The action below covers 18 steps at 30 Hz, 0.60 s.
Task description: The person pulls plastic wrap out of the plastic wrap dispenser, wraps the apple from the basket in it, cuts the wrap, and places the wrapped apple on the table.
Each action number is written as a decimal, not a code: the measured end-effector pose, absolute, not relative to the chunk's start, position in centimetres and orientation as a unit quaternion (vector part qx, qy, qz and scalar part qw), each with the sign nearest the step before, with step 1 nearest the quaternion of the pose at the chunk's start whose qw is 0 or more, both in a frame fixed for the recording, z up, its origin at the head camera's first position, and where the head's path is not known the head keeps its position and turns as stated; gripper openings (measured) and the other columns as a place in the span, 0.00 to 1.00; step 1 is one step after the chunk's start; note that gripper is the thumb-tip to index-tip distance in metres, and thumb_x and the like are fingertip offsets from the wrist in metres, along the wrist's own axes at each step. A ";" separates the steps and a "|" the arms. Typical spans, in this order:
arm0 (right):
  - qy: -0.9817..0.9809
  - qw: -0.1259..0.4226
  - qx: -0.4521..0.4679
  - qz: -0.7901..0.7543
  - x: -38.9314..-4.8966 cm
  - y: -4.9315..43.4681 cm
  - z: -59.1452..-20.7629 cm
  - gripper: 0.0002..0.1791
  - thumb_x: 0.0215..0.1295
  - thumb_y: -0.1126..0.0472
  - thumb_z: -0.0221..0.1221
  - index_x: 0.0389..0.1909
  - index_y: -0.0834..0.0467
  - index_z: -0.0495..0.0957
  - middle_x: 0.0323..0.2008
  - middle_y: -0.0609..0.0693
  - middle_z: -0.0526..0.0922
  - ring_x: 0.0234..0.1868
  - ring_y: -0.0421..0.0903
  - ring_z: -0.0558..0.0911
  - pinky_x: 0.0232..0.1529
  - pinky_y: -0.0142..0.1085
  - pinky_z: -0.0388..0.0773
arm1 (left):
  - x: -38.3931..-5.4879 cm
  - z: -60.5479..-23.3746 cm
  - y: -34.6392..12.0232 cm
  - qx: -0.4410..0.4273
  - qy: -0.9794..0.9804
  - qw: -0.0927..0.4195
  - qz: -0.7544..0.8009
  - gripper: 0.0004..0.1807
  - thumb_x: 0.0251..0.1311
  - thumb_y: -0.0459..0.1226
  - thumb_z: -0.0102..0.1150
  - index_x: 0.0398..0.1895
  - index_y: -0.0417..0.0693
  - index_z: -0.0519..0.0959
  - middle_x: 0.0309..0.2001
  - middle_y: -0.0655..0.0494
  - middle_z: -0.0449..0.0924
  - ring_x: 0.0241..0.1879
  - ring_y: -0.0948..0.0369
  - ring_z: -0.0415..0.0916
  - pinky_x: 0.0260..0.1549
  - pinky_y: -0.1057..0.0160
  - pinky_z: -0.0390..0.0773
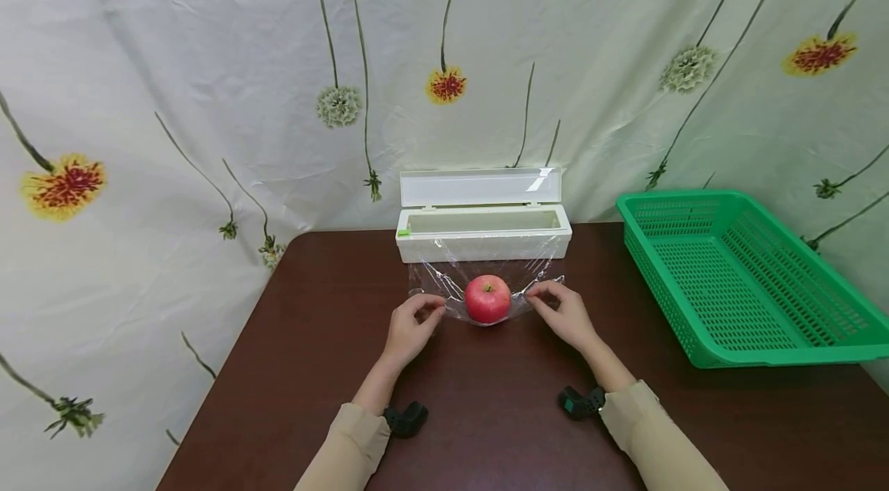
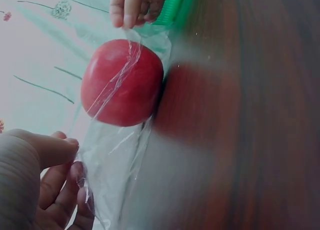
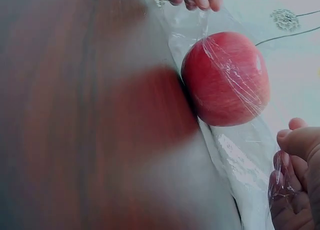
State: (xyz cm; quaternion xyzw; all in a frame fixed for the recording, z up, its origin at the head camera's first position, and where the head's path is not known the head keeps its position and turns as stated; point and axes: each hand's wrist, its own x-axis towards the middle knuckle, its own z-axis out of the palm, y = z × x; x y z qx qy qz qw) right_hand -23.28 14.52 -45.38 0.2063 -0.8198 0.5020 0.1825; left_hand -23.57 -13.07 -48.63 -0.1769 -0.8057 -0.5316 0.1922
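Two sides of the cling film (image 2: 107, 155) are pinched, one by the left hand (image 1: 411, 326), one by the right hand (image 1: 568, 316). The red apple (image 1: 488, 299) sits on it, in front of the white dispenser box (image 1: 414, 250). Drawing-out appears done; full enclosure and detachment from the box appear outstanding.

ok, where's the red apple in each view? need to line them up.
Head: red apple just right of centre, below the middle, between left hand and right hand.
Left wrist: red apple in the upper half, left of centre; right hand's fingers above it.
Right wrist: red apple in the upper half, right of centre; left hand's fingers above it.
Shared landmark: clear film stretching from the apple to both hands.
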 end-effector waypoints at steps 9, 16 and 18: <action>-0.815 0.190 0.180 0.517 -25.8 13.9 -48.0 0.04 0.57 0.74 0.61 0.33 0.66 0.81 0.32 0.57 0.83 0.33 0.49 0.79 0.35 0.36 0.78 | -24.5 -48.7 -11.2 -0.155 -0.786 0.229 -0.553 0.05 0.54 0.28 0.64 0.35 0.37 0.83 0.34 0.49 0.82 0.28 0.56 0.76 0.29 0.66 0.77; -0.811 0.178 0.154 0.535 -26.7 13.3 -48.9 0.05 0.58 0.70 0.62 0.35 0.62 0.81 0.34 0.54 0.83 0.36 0.48 0.80 0.39 0.36 0.79 | -25.2 -48.9 -9.9 -0.137 -0.783 0.247 -0.554 0.05 0.55 0.29 0.64 0.35 0.38 0.83 0.34 0.50 0.82 0.29 0.57 0.76 0.29 0.67 0.77; -0.808 0.183 0.156 0.537 -26.7 13.1 -48.9 0.05 0.58 0.71 0.61 0.35 0.62 0.81 0.34 0.54 0.83 0.35 0.46 0.79 0.38 0.33 0.78 | -25.3 -48.9 -9.6 -0.136 -0.776 0.247 -0.564 0.06 0.55 0.30 0.64 0.36 0.38 0.83 0.34 0.49 0.83 0.30 0.55 0.77 0.30 0.64 0.77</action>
